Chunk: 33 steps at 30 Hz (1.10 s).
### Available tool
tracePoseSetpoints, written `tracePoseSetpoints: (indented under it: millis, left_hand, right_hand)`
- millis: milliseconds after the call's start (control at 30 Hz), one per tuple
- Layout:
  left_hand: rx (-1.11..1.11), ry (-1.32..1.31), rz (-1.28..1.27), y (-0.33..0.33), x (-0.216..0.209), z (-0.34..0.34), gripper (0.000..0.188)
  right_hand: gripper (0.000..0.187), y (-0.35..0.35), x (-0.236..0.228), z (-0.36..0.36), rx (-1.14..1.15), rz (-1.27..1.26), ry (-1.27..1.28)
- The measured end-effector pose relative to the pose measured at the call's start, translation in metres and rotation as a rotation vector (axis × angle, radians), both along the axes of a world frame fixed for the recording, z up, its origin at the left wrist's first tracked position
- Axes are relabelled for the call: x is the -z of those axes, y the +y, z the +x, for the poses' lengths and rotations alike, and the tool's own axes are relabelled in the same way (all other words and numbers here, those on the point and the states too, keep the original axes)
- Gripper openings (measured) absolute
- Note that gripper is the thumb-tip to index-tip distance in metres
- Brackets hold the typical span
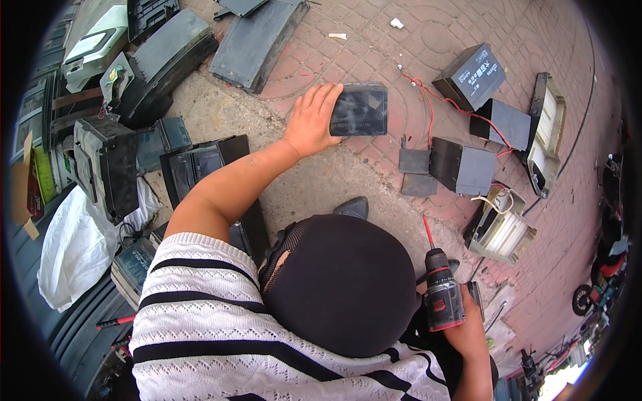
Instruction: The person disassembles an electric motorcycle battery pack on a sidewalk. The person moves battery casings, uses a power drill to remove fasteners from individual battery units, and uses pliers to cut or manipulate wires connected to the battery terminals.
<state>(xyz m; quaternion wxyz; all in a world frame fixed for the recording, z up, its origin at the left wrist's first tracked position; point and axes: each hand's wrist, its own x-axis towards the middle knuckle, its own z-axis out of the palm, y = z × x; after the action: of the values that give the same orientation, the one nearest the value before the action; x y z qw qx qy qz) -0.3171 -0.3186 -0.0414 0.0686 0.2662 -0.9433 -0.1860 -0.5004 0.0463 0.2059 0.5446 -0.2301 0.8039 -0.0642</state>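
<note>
My left hand (313, 119) reaches forward and grips a dark rectangular battery (361, 111) by its left side, with the fingers over the upper corner. Down at the lower right my right hand (466, 321) is wrapped round a cordless drill (444, 301), whose grip is partly hidden. A long red bit (428, 230) points forward from the drill, apart from everything else. Between my arms a black rounded cloth shape (341, 281) covers part of the ground.
Right of the battery stand several dark box-shaped batteries (463, 167), with a red wire (430, 110) among them. Opened pale-lined casings (545, 137) lie beyond. Large dark cases (257, 43) crowd the left, near a white plastic sack (77, 247). A dark shoe tip (353, 207) shows on the paving.
</note>
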Motion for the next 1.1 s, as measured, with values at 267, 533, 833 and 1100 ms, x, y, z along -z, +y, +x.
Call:
tracePoseSetpoints:
  millis: [267, 533, 833, 1100]
  left_hand:
    - [-0.008, -0.022, 0.003, -0.001, 0.0, -0.002, 0.106]
    - [-0.008, -0.038, -0.005, -0.003, -0.002, -0.003, 0.107]
    - [-0.023, -0.024, 0.025, -0.012, 0.002, -0.007, 0.106]
    - [-0.036, -0.143, 0.101, -0.006, -0.006, -0.019, 0.107]
  right_hand:
    - [0.059, 0.005, 0.002, 0.0, -0.01, 0.024, -0.014]
    - [0.061, 0.007, 0.001, 0.0, -0.011, 0.007, -0.003]
    - [0.06, 0.006, 0.0, 0.005, -0.003, 0.018, -0.014]
    - [0.06, 0.007, -0.002, -0.006, -0.047, -0.052, 0.02]
